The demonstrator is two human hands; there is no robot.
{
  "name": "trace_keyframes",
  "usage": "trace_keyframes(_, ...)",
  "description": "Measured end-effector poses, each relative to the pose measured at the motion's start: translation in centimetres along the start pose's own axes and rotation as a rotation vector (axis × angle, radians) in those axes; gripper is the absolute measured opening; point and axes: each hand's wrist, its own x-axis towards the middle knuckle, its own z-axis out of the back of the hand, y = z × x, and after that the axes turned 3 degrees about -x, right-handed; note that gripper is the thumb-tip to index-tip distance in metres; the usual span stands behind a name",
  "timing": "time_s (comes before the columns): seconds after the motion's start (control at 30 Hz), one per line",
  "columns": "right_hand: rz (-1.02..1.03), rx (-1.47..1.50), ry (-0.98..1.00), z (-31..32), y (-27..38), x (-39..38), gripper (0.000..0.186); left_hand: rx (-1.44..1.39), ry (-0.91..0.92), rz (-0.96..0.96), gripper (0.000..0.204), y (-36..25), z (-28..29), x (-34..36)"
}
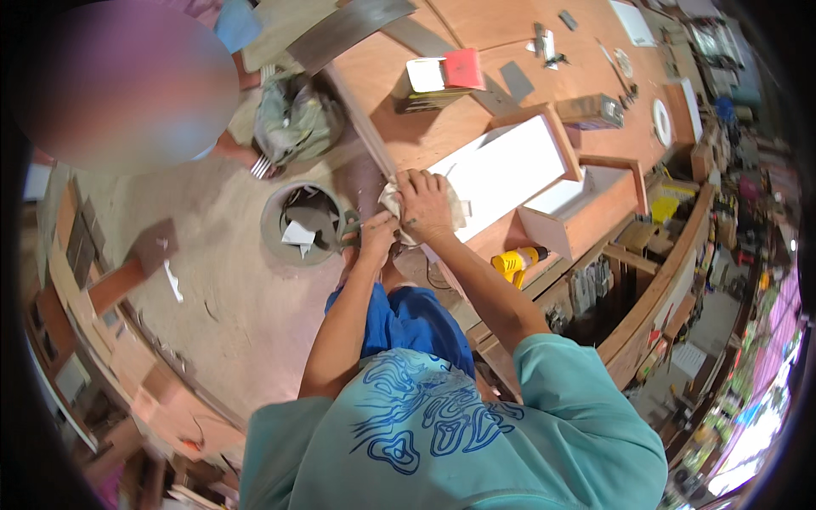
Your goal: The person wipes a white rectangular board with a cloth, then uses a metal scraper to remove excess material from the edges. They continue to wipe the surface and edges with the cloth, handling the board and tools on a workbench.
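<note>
At the left end of a white panel in a wooden frame on the workbench, my right hand presses on a crumpled cream cloth, fingers curled over it. Just left of it and slightly lower, my left hand is closed; what it grips is hidden. Below the panel, a yellow drill lies near a second open wooden box.
A grey round bin with scraps stands on the floor to my left. Another person's arm is beside a green bag. The bench holds a red-and-white container, metal strips and tools. Wooden shelving runs along the right.
</note>
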Motion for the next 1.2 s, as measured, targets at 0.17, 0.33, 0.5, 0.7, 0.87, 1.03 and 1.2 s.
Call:
trace_keyframes(0.17, -0.205, -0.055, -0.026, -0.1, 0.7, -2.1, 0.056, 0.274, 0.003, -0.075, 0.009, -1.2, -0.1, -0.1)
trace_keyframes(0.33, -0.257, -0.033, 0.189, 0.0, -2.2, -3.5, 0.069, 0.114, 0.01, 0.026, 0.012, -0.6, 0.3, 0.6)
trace_keyframes(0.5, -0.564, -0.21, 0.092, 1.3, -11.7, 0.5, 0.061, 0.258, -0.054, 0.016, 0.032, -1.4, 0.1, 0.5)
trace_keyframes(0.7, -0.766, -0.179, -0.117, 0.9, -8.8, -0.1, 0.066, 1.208, -0.131, -0.838, 0.057, -4.3, -4.6, 0.0)
trace_keyframes(0.87, -0.572, -0.056, -0.099, 0.5, -4.4, -3.8, 0.065, 1.275, 0.046, -1.026, 0.059, -4.0, -9.9, 2.2)
trace_keyframes(1.03, -0.726, -0.142, -0.195, 2.3, -11.5, -2.6, 0.064, 1.702, 0.107, -0.942, 0.065, -2.9, -11.1, 2.9)
trace_keyframes(1.2, -0.758, -0.183, -0.256, 4.0, -19.1, 1.0, 0.062, 1.809, 0.065, -0.974, 0.066, -2.6, -11.7, 2.2)
